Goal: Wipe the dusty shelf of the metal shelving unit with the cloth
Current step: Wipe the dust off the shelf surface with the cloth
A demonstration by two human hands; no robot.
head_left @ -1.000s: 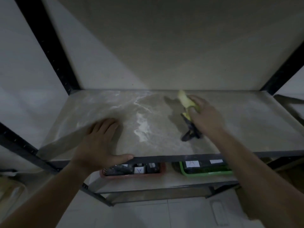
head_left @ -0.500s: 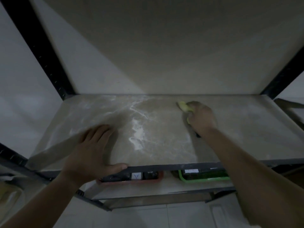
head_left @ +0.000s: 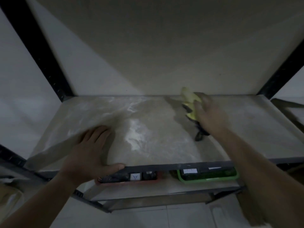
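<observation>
Left hand [head_left: 89, 153] flat, fingers spread, thumb hooked over the front edge of the dusty shelf [head_left: 256, 129], bracing. White dust streak [head_left: 134, 139] mid-shelf, unwiped. Right hand [head_left: 208, 115] clutches the yellow-and-dark cloth [head_left: 190, 105] near the back edge. Best to press flat and sweep overlapping strokes leftward through the streak. Below: one red tray [head_left: 128, 183], one green tray [head_left: 209, 177]. Two hands, one cloth.

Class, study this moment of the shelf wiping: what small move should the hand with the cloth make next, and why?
Probably sweep the cloth leftward. The right hand presses it near the shelf's back edge, while a white streak of dust lies mid-shelf, between it and the left hand braced flat at the front edge.
</observation>
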